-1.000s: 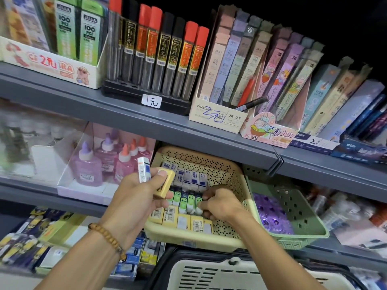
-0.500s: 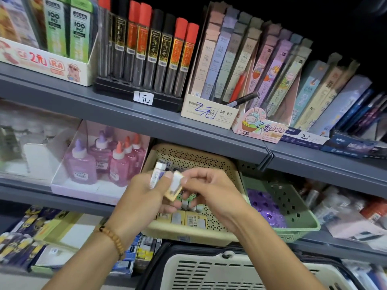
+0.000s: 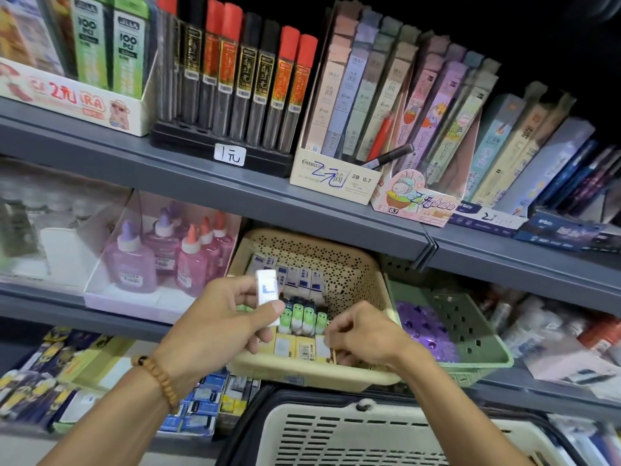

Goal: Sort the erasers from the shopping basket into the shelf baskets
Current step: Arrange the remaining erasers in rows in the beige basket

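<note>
My left hand (image 3: 215,327) pinches a white eraser with blue print (image 3: 267,290), held upright in front of the beige shelf basket (image 3: 302,375). Inside that basket lie a back row of white-and-blue erasers (image 3: 295,274), a middle row of green erasers (image 3: 302,317) and a front row of yellow erasers (image 3: 289,346). My right hand (image 3: 366,338) is low at the basket's front right, fingertips pinching a yellow eraser (image 3: 323,348) at the end of the front row. The white shopping basket (image 3: 369,432) sits below; what it holds is hidden.
A green shelf basket (image 3: 470,361) with purple items stands right of the beige one. Pink glue bottles (image 3: 188,260) in a clear box are to the left. The grey shelf above (image 3: 235,193) carries pencil-lead tubes and boxes. More stationery fills the lower shelf.
My right hand took the yellow eraser from my left hand and brought it down to the front row. My left hand now holds only the white eraser.
</note>
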The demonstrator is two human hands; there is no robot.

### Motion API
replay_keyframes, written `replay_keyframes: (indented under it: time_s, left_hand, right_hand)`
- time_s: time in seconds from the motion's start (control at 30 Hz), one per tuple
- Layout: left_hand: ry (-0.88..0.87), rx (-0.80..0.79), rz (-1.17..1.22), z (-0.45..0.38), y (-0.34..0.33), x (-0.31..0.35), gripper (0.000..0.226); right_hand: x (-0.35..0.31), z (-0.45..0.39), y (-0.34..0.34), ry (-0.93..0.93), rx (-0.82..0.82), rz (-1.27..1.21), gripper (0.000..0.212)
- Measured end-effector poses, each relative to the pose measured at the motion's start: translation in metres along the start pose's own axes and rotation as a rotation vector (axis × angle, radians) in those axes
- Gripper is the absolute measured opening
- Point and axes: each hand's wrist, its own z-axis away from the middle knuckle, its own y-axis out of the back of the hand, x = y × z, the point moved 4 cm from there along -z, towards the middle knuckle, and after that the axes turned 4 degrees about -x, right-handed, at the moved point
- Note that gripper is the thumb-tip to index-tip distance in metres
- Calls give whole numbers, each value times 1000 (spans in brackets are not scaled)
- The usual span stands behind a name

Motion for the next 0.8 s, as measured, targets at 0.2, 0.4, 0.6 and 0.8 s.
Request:
replay_keyframes:
  time_s: [0.2,0.4,0.6,0.8]
  left_hand:
    - [6,38,9,-2,4,-4,28]
    - [-74,8,-143,1,-1,-3,10]
    - [-307,64,-819,17,7,3,32]
    - [-340,-52,-876,17,10,-3,22]
  right_hand:
    - [-21,11,6,201,169,7,16]
    - [-68,10,-24,460,-31,-441,5]
    - [-68,-62,-4,174,213,-580,15]
    - [-85,-123,-15,211,199,-148,27]
